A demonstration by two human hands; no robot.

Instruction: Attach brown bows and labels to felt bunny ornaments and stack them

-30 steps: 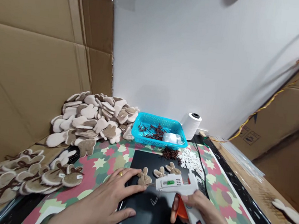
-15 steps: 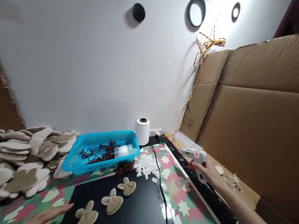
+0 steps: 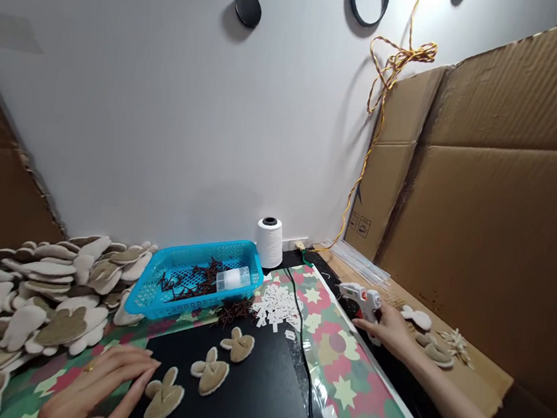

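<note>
My right hand [image 3: 390, 329] is wrapped round the handle of a white hot glue gun [image 3: 361, 298] at the right edge of the patterned mat. The gun's nozzle points left. On the black sheet [image 3: 237, 399] lie three small beige plush bunny heads in a slanting row: a near one [image 3: 164, 397], a middle one [image 3: 210, 371] and a far one [image 3: 237, 345]. Just left of the near bunny rests my left hand [image 3: 102, 387], its fingers stretched out and their tips close together. I see nothing held in it.
Fabric bunny shapes [image 3: 30, 315] are heaped at the left. A blue basket [image 3: 149, 288] holds brown twisted pieces and a clear box. White tags [image 3: 277, 308], a thread cone [image 3: 269, 245] and a black cable [image 3: 308, 367] sit nearby. Cardboard [image 3: 499, 214] walls the right side.
My left hand has come further into view, up to the near bunny head, with its fingertips drawn closer together. The glue gun in my right hand has tilted. The view has shifted slightly.
</note>
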